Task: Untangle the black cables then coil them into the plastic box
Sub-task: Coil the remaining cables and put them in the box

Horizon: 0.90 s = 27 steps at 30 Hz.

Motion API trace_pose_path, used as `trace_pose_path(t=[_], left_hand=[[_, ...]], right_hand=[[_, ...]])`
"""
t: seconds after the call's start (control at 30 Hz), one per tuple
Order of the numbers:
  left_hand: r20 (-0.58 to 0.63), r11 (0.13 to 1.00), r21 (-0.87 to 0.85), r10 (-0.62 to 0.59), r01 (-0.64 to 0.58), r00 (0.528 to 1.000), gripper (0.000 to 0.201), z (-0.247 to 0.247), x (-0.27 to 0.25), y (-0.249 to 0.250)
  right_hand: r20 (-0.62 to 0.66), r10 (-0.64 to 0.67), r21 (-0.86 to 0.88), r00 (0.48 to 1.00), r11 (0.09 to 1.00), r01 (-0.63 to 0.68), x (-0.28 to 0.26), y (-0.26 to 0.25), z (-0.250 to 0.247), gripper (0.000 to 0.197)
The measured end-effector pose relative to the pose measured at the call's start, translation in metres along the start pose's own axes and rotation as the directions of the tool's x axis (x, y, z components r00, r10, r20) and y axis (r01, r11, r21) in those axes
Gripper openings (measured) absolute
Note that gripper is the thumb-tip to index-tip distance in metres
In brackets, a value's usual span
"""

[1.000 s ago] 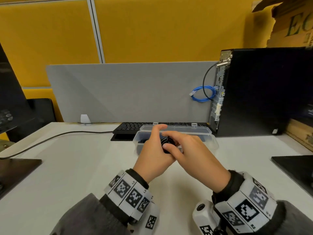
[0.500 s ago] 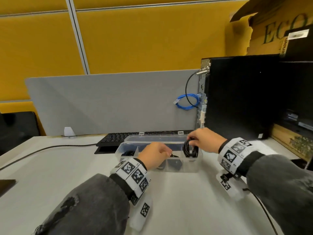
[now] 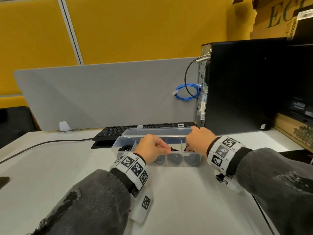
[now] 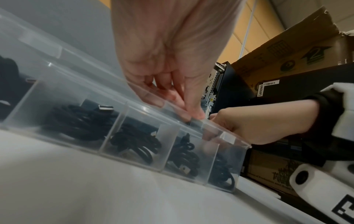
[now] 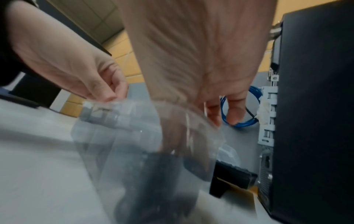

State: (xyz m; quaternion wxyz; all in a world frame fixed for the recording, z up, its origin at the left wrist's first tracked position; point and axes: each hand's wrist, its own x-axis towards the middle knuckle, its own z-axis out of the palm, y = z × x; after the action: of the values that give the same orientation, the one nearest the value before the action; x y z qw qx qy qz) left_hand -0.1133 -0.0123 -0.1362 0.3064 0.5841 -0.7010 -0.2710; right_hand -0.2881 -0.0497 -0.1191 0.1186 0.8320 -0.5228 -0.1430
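A clear plastic box (image 3: 117, 144) with several compartments stands on the white desk, its lid (image 3: 157, 132) folded back behind it. Coiled black cables (image 3: 174, 158) (image 4: 82, 119) lie in the compartments. My left hand (image 3: 169, 150) (image 4: 191, 116) pinches a short black cable end at the front rim, over a middle compartment. My right hand (image 3: 189, 146) (image 4: 214, 136) reaches with its fingers down into the rightmost compartment, onto a black coil (image 4: 223, 174) (image 5: 153, 189). The box wall and blur hide how those fingers sit on the coil.
A black keyboard (image 3: 135, 128) lies right behind the box, and a black PC tower (image 3: 245, 85) stands close on the right with a blue cable loop (image 3: 186, 92) at its back. A grey partition (image 3: 101, 95) closes the rear. A black lead (image 3: 42, 144) crosses the desk's left side.
A second ago both hands held the coil in front of the box. The right hand carried it to the rightmost compartment and now reaches deeper in; the left hand shifted right along the rim.
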Motion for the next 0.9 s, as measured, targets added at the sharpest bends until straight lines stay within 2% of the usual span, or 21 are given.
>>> trace_pose_path(t=[0.13, 0.3, 0.43, 0.5, 0.57, 0.63, 0.7, 0.77, 0.8, 0.9], left_hand=[[-0.002, 1.000, -0.011, 0.000, 0.000, 1.000, 0.008, 0.000, 0.001, -0.001], [0.022, 1.000, -0.014, -0.001, 0.002, 1.000, 0.008, 0.001, 0.002, -0.004], [0.032, 1.000, -0.010, 0.012, -0.012, 0.999, 0.007, 0.002, 0.003, -0.005], [0.051, 0.999, 0.004, 0.039, -0.039, 0.998, 0.007, 0.000, 0.001, -0.005], [0.053, 0.996, 0.045, 0.070, -0.072, 0.996, 0.010, -0.006, -0.004, -0.007], [0.021, 0.987, 0.137, 0.079, -0.081, 0.997, 0.015, -0.019, -0.010, -0.013], [-0.017, 0.964, 0.258, 0.075, -0.068, 0.997, 0.015, -0.038, -0.017, -0.023], [-0.050, 0.942, 0.335, 0.051, -0.031, 0.997, 0.014, -0.057, -0.025, -0.036], [-0.064, 0.933, 0.360, 0.041, -0.015, 0.997, 0.013, -0.065, -0.028, -0.042], [-0.109, 0.919, 0.393, 0.008, 0.035, 0.994, 0.012, -0.078, -0.036, -0.053]], right_hand=[[0.142, -0.025, 0.045, 0.990, 0.999, 0.018, -0.002, 0.006, -0.011, 0.042], [0.138, 0.005, 0.044, 0.990, 0.999, -0.012, 0.009, 0.002, -0.016, 0.040], [0.149, 0.026, -0.027, 0.989, 0.999, -0.022, 0.013, -0.005, -0.017, 0.021], [0.157, 0.029, -0.044, 0.987, 0.999, -0.023, 0.009, -0.007, -0.016, 0.029], [0.121, 0.037, 0.037, 0.992, 0.998, -0.042, 0.004, -0.003, -0.012, 0.035], [0.064, 0.052, 0.242, 0.997, 0.968, -0.066, -0.006, 0.007, -0.009, 0.039], [-0.010, 0.057, 0.477, 0.998, 0.878, -0.046, -0.021, 0.016, -0.008, 0.044], [-0.040, 0.003, 0.622, 0.999, 0.783, 0.023, -0.038, 0.016, -0.009, 0.037], [-0.037, -0.031, 0.628, 0.999, 0.777, 0.048, -0.046, 0.012, -0.010, 0.030], [-0.051, 0.028, 0.427, 0.998, 0.904, -0.003, -0.050, -0.004, -0.012, 0.014]])
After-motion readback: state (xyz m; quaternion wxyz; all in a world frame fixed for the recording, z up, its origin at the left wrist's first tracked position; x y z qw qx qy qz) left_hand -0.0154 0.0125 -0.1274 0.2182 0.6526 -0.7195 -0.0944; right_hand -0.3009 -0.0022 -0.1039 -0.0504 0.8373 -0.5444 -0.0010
